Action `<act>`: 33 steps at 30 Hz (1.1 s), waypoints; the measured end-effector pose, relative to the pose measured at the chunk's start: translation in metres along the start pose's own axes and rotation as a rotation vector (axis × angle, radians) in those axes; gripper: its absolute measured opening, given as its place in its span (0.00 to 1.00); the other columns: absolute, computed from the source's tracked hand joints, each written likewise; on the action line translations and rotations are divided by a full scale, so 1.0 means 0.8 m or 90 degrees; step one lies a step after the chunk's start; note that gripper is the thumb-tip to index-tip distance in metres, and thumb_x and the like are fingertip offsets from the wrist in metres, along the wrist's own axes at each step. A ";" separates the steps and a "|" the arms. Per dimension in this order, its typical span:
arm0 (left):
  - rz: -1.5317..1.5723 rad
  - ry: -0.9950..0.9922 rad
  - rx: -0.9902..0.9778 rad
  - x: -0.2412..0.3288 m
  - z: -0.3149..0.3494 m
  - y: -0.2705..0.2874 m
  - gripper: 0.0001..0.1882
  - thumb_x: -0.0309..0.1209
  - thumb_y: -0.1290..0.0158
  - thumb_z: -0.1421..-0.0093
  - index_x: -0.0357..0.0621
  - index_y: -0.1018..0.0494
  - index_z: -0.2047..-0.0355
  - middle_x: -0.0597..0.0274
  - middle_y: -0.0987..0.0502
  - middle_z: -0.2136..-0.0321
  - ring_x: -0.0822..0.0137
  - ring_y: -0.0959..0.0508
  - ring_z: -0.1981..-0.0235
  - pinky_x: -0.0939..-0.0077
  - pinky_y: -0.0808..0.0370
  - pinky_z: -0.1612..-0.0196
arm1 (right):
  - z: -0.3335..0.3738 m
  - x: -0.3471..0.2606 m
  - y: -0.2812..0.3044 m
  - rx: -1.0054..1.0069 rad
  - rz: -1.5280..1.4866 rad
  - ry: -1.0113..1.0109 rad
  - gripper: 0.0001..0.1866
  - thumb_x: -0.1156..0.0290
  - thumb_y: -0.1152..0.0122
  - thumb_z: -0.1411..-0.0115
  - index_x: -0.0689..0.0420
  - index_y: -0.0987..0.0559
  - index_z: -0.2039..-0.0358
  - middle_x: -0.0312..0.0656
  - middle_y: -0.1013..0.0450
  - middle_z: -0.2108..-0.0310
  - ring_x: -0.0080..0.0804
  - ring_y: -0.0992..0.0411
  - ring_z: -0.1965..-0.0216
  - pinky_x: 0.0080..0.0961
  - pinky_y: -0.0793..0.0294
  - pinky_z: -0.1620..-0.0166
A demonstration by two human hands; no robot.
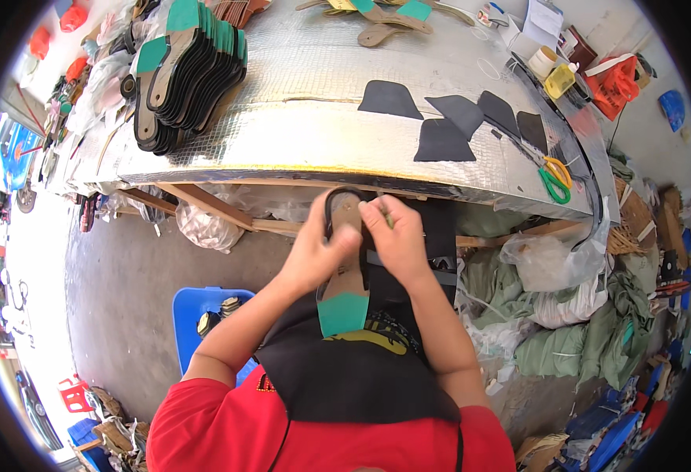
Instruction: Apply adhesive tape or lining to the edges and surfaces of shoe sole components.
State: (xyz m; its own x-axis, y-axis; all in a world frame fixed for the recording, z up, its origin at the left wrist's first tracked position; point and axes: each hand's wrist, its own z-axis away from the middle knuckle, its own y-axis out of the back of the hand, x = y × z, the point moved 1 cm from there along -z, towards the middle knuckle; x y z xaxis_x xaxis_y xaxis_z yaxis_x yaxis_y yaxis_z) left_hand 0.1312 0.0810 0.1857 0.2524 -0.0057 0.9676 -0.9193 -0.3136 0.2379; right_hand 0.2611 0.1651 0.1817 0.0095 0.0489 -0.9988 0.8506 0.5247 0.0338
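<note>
The left hand clamped on the insole, the right hand, curled closed at its far edge, should probably work evenly.

Shiny, foil-like tabletop, matt insole, matt cloth apron, wooden strut, glossy plastic bag

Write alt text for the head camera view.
A person's left hand holds a brown insole with a green end, the right hand at its upper edge. Beyond, a silver-topped workbench bears stacked insoles, dark cut pieces and scissors.
</note>
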 end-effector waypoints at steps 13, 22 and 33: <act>-0.048 0.039 0.182 -0.018 -0.011 0.006 0.25 0.45 0.62 0.28 0.36 0.28 0.71 0.62 0.24 0.80 0.75 0.25 0.80 0.83 0.26 0.74 | 0.108 0.068 -0.024 -0.091 0.075 -0.127 0.11 0.69 0.44 0.36 0.66 0.26 0.66 0.50 0.30 0.78 0.46 0.29 0.77 0.29 0.32 0.71; 0.114 0.112 0.129 0.022 -0.024 0.011 0.15 0.37 0.39 0.41 0.34 0.24 0.68 0.65 0.23 0.76 0.78 0.26 0.74 0.82 0.28 0.68 | 0.097 0.052 -0.036 0.030 0.188 0.038 0.12 0.71 0.43 0.38 0.64 0.30 0.76 0.52 0.32 0.83 0.50 0.29 0.82 0.32 0.35 0.79; 0.566 0.197 -0.063 0.020 -0.029 0.007 0.32 0.59 0.61 0.34 0.37 0.32 0.65 0.62 0.31 0.77 0.67 0.29 0.74 0.74 0.30 0.68 | 0.071 0.039 -0.034 0.071 0.218 0.087 0.13 0.69 0.42 0.38 0.63 0.28 0.76 0.51 0.33 0.85 0.50 0.30 0.83 0.33 0.36 0.79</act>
State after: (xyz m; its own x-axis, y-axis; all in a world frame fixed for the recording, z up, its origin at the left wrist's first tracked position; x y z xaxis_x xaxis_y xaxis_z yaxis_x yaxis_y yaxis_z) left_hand 0.1228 0.1010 0.2043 -0.6314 0.0519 0.7737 -0.7609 -0.2335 -0.6053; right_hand 0.2679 0.1040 0.1479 0.2389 0.3221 -0.9161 0.8622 0.3637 0.3527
